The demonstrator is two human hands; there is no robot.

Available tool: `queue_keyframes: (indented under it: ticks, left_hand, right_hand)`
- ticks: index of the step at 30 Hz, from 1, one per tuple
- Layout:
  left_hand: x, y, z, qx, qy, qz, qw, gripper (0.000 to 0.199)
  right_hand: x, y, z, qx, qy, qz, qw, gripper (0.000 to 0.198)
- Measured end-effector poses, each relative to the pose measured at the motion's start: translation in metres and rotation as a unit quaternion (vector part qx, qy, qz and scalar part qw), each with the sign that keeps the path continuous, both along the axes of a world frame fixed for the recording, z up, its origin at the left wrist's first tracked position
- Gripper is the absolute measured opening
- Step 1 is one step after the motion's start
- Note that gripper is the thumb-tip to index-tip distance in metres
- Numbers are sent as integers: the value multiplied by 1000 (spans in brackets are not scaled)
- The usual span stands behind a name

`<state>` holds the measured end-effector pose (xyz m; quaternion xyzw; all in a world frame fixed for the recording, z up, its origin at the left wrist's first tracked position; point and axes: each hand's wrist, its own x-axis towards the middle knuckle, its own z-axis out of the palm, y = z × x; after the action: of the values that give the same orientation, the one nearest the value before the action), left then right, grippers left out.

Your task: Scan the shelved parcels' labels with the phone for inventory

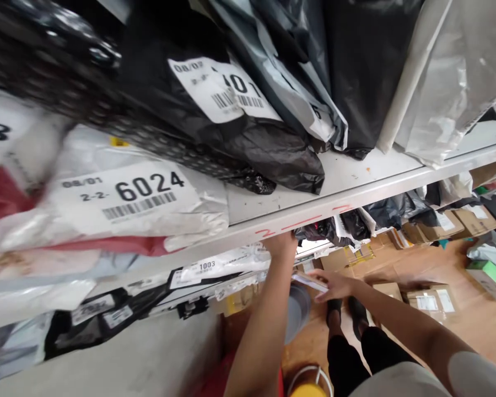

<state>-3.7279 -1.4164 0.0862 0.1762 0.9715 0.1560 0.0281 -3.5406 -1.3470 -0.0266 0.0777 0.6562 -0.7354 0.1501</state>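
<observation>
My left hand (281,243) reaches in under the front edge of the upper shelf (240,238), beside black plastic parcels (326,229) on the level below. Its fingers are hidden behind that edge, so what they touch cannot be seen. Lower and to the right, my right hand (334,285) grips a slim, flat, pale phone (312,282) at its side, slightly blurred. To the left of my left forearm lies a white parcel (231,263) labelled 1003, on the lower shelf.
Bagged parcels with a 6024 label (144,193) and a black parcel (273,146) crowd the upper shelf. A grey bin (297,311) and a yellow-topped bucket (308,389) stand below. Cardboard boxes (430,302) lie on the wooden floor (467,325).
</observation>
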Motion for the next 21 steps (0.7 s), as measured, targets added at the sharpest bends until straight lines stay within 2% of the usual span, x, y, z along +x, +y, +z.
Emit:
queue_keyframes:
  ticks: [4, 8, 10, 14, 17, 21]
  left_hand:
    - [25, 25, 12, -28, -10, -96, 995, 42]
    - [50, 44, 15, 2, -17, -105, 994, 50]
    - [60, 47, 16, 24, 1, -81, 996, 52]
    - [71, 49, 14, 69, 21, 30, 997, 49]
    - [74, 61, 9, 73, 6, 17, 997, 47]
    - [80, 82, 6, 77, 10, -16, 997, 54]
  right_hand:
    - [94, 17, 16, -41, -83, -89, 992, 73]
    - [150, 27, 33, -82, -147, -168, 971, 65]
    - [161, 28, 42, -98, -154, -204, 962, 62]
    - [160, 24, 61, -142, -143, -241, 949, 54]
    - [156, 20, 77, -172, -127, -247, 945, 59]
    - [160, 18, 91, -189, -119, -258, 940, 65]
